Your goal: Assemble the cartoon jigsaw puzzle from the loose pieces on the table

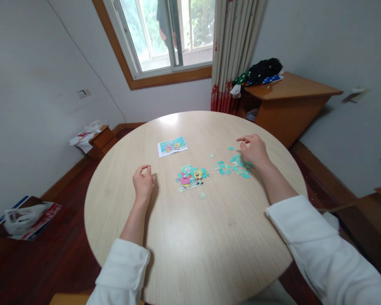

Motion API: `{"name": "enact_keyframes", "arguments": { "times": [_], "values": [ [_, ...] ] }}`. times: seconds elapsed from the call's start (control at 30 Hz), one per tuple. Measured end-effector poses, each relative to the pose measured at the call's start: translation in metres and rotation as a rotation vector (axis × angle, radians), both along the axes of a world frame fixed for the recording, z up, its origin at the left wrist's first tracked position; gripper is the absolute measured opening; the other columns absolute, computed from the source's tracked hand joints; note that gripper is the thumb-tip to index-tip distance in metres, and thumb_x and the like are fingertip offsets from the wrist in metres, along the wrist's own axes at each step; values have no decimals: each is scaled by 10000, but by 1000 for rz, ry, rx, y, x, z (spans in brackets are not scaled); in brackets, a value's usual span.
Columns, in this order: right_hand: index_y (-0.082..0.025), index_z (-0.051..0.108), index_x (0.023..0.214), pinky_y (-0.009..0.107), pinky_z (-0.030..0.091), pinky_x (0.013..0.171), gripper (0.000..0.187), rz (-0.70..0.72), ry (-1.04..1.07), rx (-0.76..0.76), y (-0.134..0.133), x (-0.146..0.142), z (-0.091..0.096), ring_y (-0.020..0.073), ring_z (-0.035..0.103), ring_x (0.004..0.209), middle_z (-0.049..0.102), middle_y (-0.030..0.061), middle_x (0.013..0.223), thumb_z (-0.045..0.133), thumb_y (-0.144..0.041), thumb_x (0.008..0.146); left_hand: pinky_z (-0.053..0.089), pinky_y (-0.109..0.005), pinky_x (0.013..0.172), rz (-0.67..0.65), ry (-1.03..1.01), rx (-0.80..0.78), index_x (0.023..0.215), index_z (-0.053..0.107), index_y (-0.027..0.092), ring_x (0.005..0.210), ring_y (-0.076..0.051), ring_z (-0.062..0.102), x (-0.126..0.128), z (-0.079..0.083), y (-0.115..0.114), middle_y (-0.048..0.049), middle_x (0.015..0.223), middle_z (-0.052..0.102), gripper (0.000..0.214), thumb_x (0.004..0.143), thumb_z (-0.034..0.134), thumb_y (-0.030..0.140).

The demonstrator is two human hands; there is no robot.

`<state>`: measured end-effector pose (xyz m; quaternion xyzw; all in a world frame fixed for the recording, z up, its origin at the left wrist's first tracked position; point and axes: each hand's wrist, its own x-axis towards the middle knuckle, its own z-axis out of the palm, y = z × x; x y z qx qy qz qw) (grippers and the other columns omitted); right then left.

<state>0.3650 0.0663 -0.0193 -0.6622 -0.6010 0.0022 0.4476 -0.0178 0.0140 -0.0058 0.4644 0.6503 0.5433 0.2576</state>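
Note:
A partly assembled jigsaw puzzle (190,178) with cartoon figures, pink on the left and yellow on the right, lies mid-table. To its left my left hand (142,181) is raised a little, thumb and fingers curled together; anything inside them is hidden. Loose turquoise puzzle pieces (241,165) are heaped right of the assembled part. My right hand (254,149) hovers at the far edge of that heap, index finger stretched out and thumb apart, with nothing visible between them. Just left of its fingertips lies a single turquoise piece (230,148). One pale piece (202,195) sits below the assembled part.
A printed reference picture (173,146) lies beyond the puzzle on the round wooden table (190,250). Behind on the right, a wooden cabinet (292,87) carries dark dotted cloth (263,72). A window and a curtain (231,51) are at the back.

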Motion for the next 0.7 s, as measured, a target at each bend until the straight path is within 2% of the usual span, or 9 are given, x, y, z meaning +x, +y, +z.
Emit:
{"name": "enact_keyframes", "arguments": {
  "times": [0.07, 0.13, 0.33, 0.7],
  "values": [
    [-204, 698, 857, 438, 462, 907, 228, -8, -5, 1, 2, 5, -2, 241, 547, 825, 571, 90, 858, 501, -163, 751, 231, -175, 359, 5, 1, -18, 918, 636, 152, 321, -98, 357, 0, 1, -1, 87, 349, 401, 293, 702, 485, 280],
    [-206, 695, 847, 432, 466, 895, 219, -14, -3, -3, 3, 9, -4, 234, 543, 807, 570, 87, 850, 505, -171, 743, 227, -170, 352, 14, 10, -37, 904, 663, 136, 316, -95, 353, 0, 1, -1, 80, 339, 396, 344, 643, 464, 240],
    [-207, 695, 841, 437, 469, 892, 221, -30, 20, -26, 3, 15, -5, 229, 553, 786, 588, 88, 876, 512, -165, 726, 198, -172, 333, 39, -6, -46, 726, 639, 150, 285, -102, 365, -2, 0, -1, 65, 315, 369, 267, 581, 439, 250],
    [-166, 738, 892, 418, 474, 901, 269, -4, 6, -124, 2, -3, -3, 241, 597, 844, 612, 104, 899, 515, -160, 740, 182, -179, 327, 54, -26, -49, 626, 556, 191, 273, -108, 362, -1, 0, -2, 71, 292, 349, 146, 555, 450, 262]
  ]
}}
